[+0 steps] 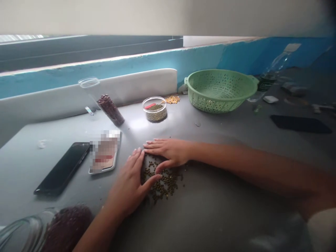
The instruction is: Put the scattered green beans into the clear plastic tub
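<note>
A heap of small dark green beans lies on the grey table in front of me. My left hand rests flat on the table at the heap's left side, fingers together, thumb stretched over the beans. My right hand lies flat along the heap's far side, thumb bent down onto the beans. The two hands form a corner around the heap, fingertips nearly touching. Neither hand holds anything.
A black phone and a second phone with a blurred back lie to the left. Behind stand a tilted jar of red beans, a low jar of green beans, yellow kernels and a green colander. Another jar lies at near left.
</note>
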A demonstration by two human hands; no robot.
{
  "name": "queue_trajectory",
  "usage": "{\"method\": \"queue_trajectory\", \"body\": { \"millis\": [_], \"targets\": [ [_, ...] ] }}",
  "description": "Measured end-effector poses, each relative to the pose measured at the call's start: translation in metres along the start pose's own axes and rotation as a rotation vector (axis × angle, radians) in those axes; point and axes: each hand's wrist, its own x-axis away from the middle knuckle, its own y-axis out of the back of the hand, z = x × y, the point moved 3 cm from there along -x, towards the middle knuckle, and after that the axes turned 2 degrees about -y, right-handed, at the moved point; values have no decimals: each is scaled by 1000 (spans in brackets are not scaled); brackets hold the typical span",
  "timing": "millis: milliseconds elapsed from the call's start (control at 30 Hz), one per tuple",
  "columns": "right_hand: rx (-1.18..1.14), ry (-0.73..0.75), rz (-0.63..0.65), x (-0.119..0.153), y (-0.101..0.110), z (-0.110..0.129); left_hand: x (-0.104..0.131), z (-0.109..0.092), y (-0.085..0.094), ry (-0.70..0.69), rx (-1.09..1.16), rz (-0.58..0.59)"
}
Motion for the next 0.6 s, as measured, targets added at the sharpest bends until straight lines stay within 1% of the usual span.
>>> {"method": "queue_trajectory", "body": {
  "millis": [100,200,267,333,367,433,500,533,600],
  "targets": [
    [-31,23,-25,19,-4,16,11,-6,2,-103,-5,3],
    [-79,8,-43,34,-10,31,20,-9,4,-217,1,-3],
    [-117,-11,-49,41,-11,37,24,-10,7,-276,28,-10],
    [-170,-21,-93,49,-8,36,27,-9,9,-291,72,-24],
    [-206,-28,-139,53,-5,34,28,-7,11,-281,95,-47],
    [-294,-74,-291,61,5,25,29,-3,15,-223,122,-111],
    [-383,-173,-460,67,13,15,30,2,16,-151,115,-166],
    [-417,-228,-522,70,15,10,29,4,16,-124,100,-183],
    [-465,-312,-579,71,15,7,28,6,13,-101,55,-180]
  ]
}}
